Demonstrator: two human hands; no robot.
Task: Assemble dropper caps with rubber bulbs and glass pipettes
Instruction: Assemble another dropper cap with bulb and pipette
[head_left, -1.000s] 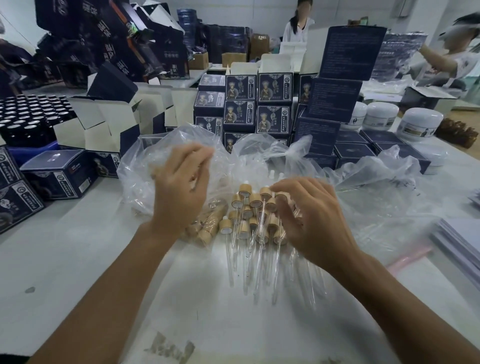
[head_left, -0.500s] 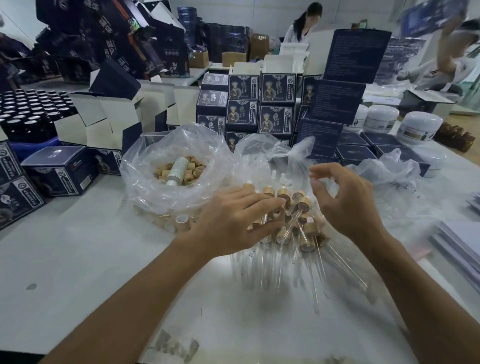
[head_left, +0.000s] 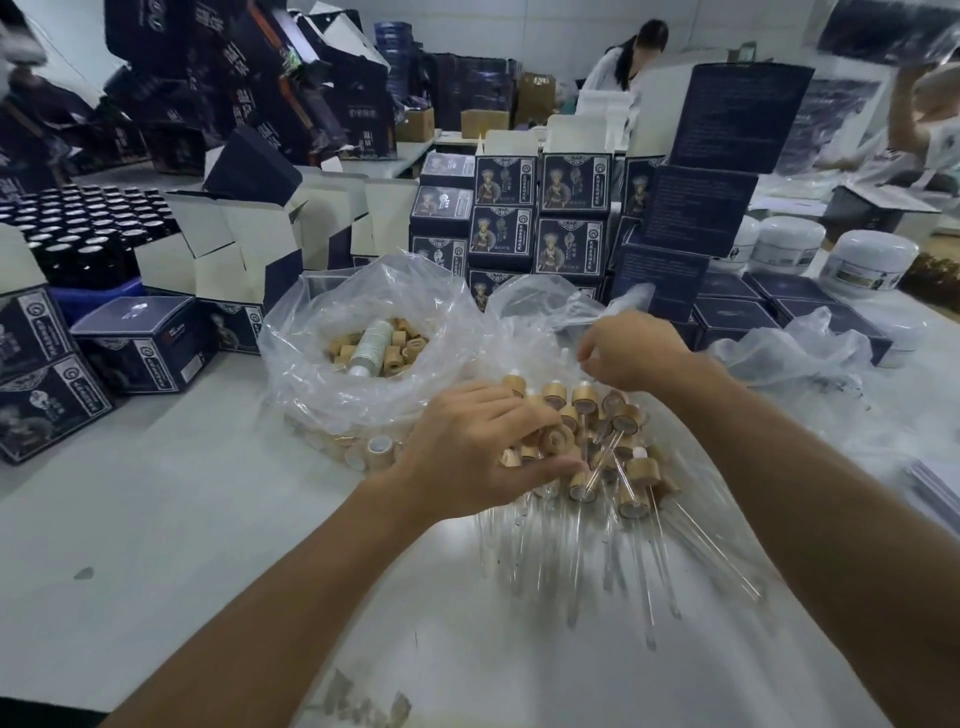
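Clear bag (head_left: 311, 332) at 10 o'clock: loose wooden caps (head_left: 397, 348), one white bottle (head_left: 370, 347). Left hand (head_left: 470, 447) curls over the assembled droppers (head_left: 597, 441); right hand (head_left: 631, 353) pinches plastic at 1 o'clock.

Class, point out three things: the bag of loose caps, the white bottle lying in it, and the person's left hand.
Bag of loose caps (head_left: 291, 364): head view, its left plastic wall.
White bottle (head_left: 370, 347): head view, mid-body.
Left hand (head_left: 467, 452): head view, back of hand.
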